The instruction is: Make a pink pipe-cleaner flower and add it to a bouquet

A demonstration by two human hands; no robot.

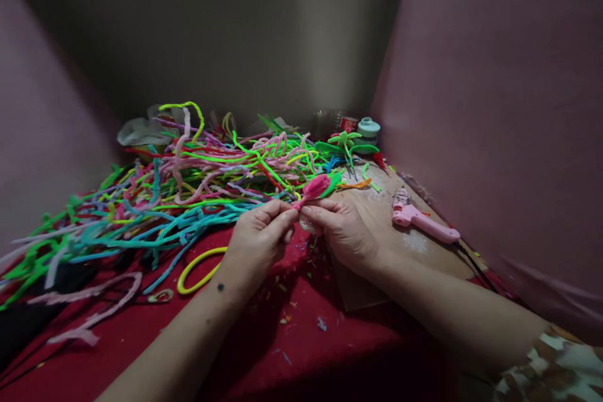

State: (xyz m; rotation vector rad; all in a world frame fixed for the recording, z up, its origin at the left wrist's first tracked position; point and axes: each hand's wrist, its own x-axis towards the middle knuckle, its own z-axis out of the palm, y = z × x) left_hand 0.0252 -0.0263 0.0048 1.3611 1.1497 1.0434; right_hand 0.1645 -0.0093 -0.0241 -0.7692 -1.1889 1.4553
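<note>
Pinching pink fuzzy piece at its narrow end between thumb and fingers of left hand and right hand, both closed tight, rounded end tilted up and away to the right, over red cloth near cardboard. Seen beyond and leftward: tangled heap of coloured fuzzy stems, with yellow loop just beside left forearm. Lying on cardboard, right of right hand: pink glue gun, black cord attached.
</note>
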